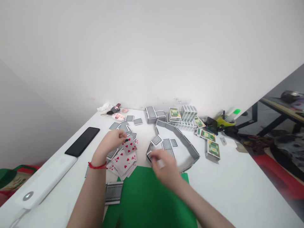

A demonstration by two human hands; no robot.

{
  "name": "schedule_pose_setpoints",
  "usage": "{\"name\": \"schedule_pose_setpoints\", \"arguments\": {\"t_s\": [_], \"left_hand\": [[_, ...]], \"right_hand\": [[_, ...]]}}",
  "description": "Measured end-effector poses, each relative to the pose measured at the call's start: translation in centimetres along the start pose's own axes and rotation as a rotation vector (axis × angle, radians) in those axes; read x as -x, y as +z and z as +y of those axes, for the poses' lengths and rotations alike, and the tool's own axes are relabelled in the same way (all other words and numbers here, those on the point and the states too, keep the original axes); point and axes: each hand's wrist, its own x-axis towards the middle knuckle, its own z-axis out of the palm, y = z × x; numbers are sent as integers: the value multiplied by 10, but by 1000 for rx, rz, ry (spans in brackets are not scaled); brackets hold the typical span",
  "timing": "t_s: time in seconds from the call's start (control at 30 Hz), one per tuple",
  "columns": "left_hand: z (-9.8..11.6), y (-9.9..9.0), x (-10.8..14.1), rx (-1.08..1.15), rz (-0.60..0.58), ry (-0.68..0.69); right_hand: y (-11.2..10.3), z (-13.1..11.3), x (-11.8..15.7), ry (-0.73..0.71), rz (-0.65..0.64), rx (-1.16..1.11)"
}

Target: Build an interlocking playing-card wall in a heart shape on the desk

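Note:
My left hand (116,140) pinches a playing card (129,147) marked with red hearts, tilted above a loose pile of face-up heart cards (123,162). Face-down grey-backed cards (124,127) spread behind this wrist, which wears a red cord. My right hand (165,166) is smeared by motion, so whether anything is between its fingers is unclear. It hovers at the near left edge of a ring of grey-patterned card pieces (184,138) standing on edge. Inside the ring lie several grey-backed cards (167,144). A grey-backed stack (114,192) rests by my left forearm.
Stacked card boxes (188,113) stand against the wall, with green-fronted boxes (213,149) to the right. A green mat (147,199) covers the near middle. At left are a black phone (82,141) and a white power strip (49,180). A yellow-green holder (225,121) stands far right.

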Motion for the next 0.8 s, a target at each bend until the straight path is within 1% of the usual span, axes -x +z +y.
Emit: {"name": "schedule_pose_setpoints", "arguments": {"t_s": [0.03, 0.07, 0.1, 0.13, 0.2, 0.27, 0.37, 0.5, 0.6, 0.7, 0.77, 0.8], "left_hand": [[1, -1, 1, 16, 14, -7], [2, -3, 2, 30, 27, -16], [3, -4, 4, 41, 44, -23], [4, -7, 5, 47, 63, -29], [6, -12, 9, 57, 112, -37], [9, -17, 14, 66, 161, -43], [10, -24, 19, 89, 219, -60], [7, -27, 22, 117, 266, -76], [5, -28, 20, 123, 280, -88], [5, -26, 18, 151, 277, -105], [6, -25, 16, 173, 276, -121], [7, -24, 16, 181, 284, -125]], "right_hand": [[17, -10, 9, -154, -223, 22], [35, -17, 18, -327, -403, 61], [54, -22, 26, -476, -526, 125], [73, -25, 32, -602, -607, 198], [103, -27, 39, -691, -666, 321], [123, -25, 36, -672, -681, 393], [135, -22, 19, -540, -702, 483], [139, -17, -7, -357, -664, 534], [143, -8, -20, -255, -617, 538], [145, 0, -29, -156, -566, 542], [141, 2, -31, -104, -531, 532], [137, 1, -30, -104, -507, 510]]}}
